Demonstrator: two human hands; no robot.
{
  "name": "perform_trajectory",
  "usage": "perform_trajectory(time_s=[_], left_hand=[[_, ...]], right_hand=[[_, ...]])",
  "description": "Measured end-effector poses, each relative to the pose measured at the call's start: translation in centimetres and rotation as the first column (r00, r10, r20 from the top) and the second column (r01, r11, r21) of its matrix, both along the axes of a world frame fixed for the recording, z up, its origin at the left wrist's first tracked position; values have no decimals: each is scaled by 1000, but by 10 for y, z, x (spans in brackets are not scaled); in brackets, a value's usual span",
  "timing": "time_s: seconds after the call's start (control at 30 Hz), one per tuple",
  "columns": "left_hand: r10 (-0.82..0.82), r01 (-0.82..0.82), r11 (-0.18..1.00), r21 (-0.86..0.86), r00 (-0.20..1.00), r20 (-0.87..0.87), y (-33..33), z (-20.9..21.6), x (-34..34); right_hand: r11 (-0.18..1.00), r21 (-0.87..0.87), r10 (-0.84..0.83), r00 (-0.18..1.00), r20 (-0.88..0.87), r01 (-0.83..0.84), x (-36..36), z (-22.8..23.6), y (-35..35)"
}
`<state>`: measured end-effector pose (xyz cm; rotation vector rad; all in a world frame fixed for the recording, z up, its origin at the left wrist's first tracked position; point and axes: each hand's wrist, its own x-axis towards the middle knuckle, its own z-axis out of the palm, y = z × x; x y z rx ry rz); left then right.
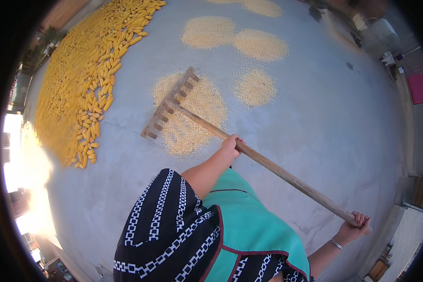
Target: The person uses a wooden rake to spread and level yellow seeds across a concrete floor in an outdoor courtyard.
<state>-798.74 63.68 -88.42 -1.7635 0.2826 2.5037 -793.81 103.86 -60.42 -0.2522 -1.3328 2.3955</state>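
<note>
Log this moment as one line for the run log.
left hand: grips rake handle mid-shaft | right hand: grips handle end | rake head: on loose grain patch | corn cobs: spread at left

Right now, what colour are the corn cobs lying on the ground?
Bright yellow. The corn cobs show best in the head view, spread at upper left.

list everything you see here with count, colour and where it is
long-handled wooden rake: one, brown, head on the nearest grain patch, handle running to lower right
loose grain patches: about six, pale yellow, spread over the upper centre
corn cobs: very many, bright yellow, broad layer at left
concrete floor: one, grey, under everything
red mat: one, far right edge
left hand: one, gripping mid-handle
right hand: one, bracelet at wrist, gripping handle end
</note>
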Motion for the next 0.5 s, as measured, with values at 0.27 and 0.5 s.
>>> perform_trajectory(time_s=[0.27,0.5], left_hand=[[90,21,969,247,898,-431,11,79,-51],[-87,54,985,-165,976,-200,27,52,-109]], right_hand=[[919,72,-387,856,342,387,-88,12,117],[873,265,-481,817,319,410,-148,-56,121]])
